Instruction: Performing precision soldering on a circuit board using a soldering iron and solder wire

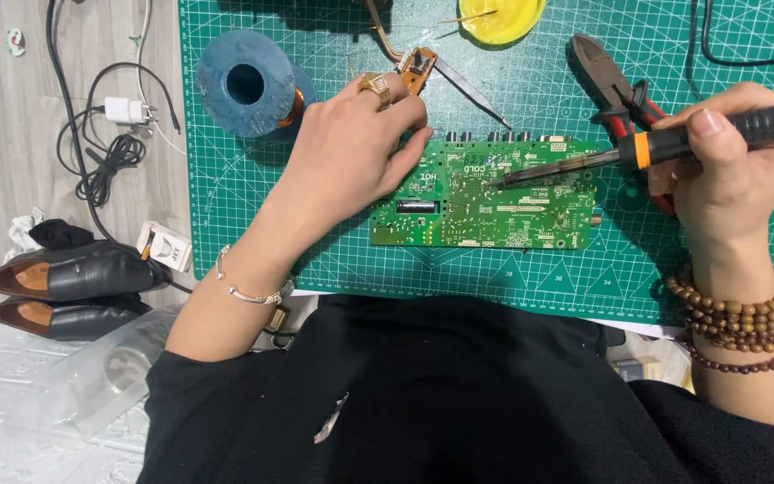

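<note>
1. a green circuit board [494, 193] lies flat on the green cutting mat [315, 242], near the middle of the scene, long side running left to right.
2. the left hand [356, 152] rests on the board's left far corner, fingers curled and pressed together, fingertips pushing down on the edge to steady it; a gold ring shows on one finger.
3. the right hand [727, 161] is wrapped in a closed grip around the black handle of a soldering iron [665, 143], fingers pressed together around it.
4. the iron's tip touches the board near its middle, or sits just above it; i cannot tell which.
5. judged from this, the soldering work is under way: the board is held and the iron is at a joint. no solder wire is visible at the tip, and how many joints are finished cannot be told.
6. a blue spool [248, 85] stands far left on the mat, red-handled cutters [615, 94] lie far right, a yellow dish [502, 20] sits at the far edge, and tweezers [468, 90] lie just beyond the board.
</note>
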